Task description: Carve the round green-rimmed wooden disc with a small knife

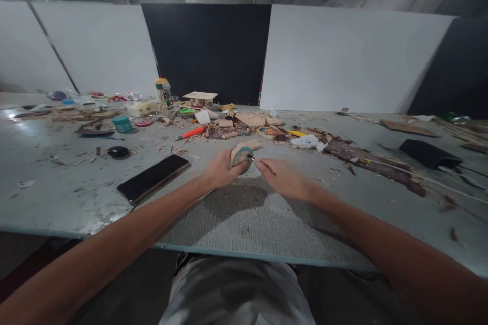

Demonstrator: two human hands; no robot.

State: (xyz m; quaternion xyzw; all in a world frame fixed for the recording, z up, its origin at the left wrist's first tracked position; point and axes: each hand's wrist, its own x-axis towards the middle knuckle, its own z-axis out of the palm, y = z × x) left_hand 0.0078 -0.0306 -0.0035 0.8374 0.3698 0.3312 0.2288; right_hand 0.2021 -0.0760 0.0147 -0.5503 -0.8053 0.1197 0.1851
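Left hand [222, 168] grips teal-marked wooden piece [240, 154]; right hand [282, 176] pinches apparent paintbrush [252, 159]. Probable step: painting; next stroke needs steadiness.

Between our forearms, we have a bare stretch of tabletop [244, 228] reaching from the near edge towards our hands. The gap between our left hand [224, 168] and right hand [282, 177] is taken up by the round wooden piece [240, 154] and the thin tool [251, 158]. Leftward, the phone [153, 179] obstructs a low sweep. Ahead, we meet wood scraps [251, 120] and an orange-red tool [193, 132]; rightward, open surface ends at the bark strip [369, 163]
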